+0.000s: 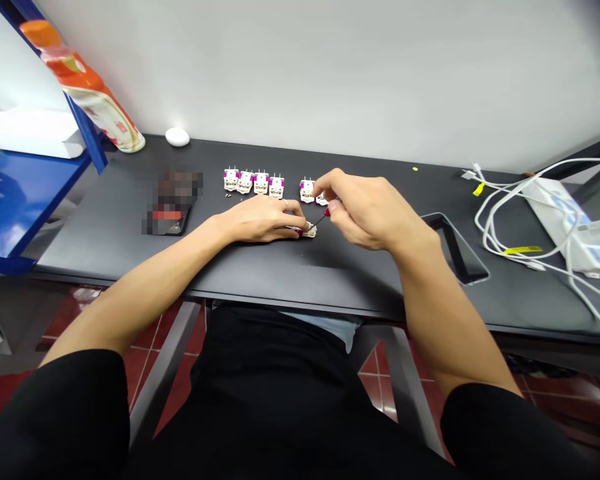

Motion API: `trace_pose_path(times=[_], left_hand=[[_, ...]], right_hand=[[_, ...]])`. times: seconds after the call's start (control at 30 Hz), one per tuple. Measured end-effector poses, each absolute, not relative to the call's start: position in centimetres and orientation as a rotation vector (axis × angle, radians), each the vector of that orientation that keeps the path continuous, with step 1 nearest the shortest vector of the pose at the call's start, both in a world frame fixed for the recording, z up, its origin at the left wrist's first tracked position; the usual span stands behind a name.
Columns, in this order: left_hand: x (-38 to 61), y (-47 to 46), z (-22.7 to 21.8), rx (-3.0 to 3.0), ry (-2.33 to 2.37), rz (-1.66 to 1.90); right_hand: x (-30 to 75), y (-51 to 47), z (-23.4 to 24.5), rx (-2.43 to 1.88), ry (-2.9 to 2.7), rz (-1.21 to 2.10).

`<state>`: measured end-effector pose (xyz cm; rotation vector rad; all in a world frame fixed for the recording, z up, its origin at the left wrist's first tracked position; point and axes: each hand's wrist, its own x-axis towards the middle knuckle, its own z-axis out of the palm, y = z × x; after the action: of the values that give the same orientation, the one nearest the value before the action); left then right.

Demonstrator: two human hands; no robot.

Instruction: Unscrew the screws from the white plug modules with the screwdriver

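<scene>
My left hand [263, 219] lies on the dark table [290, 267], its fingers pressed on a small white part [309, 231] at their tips. My right hand [363, 207] is closed in a pinch on a thin red-handled screwdriver [323, 217], whose tip points down-left at that part. Behind the hands stands a row of several white and magenta plug parts [253, 182]. Two more plug parts [307, 191] stand beside my right hand's fingers. Tiny screws [228, 195] lie by the row's left end.
A dark phone [173, 200], partly blurred, lies left of my left hand. Another phone [455, 245] lies right of my right forearm. White cables [510, 220] and a white box [575, 220] fill the right side. An orange bag [87, 87] leans on blue shelving; a white oval object [177, 137] sits near the wall.
</scene>
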<state>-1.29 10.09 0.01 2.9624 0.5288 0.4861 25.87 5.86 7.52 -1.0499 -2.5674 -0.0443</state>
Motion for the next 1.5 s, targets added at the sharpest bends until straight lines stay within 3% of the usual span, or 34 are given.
trace_pose_path(times=[0.63, 1.5], left_hand=[[-1.31, 9.97, 0.23, 2.961, 0.547, 0.451], [-1.27, 9.97, 0.18, 2.95, 0.548, 0.47]], right_hand=[[25.97, 6.26, 6.94, -1.041, -2.572, -0.196], [26.01, 6.23, 7.23, -0.999, -2.568, -0.153]])
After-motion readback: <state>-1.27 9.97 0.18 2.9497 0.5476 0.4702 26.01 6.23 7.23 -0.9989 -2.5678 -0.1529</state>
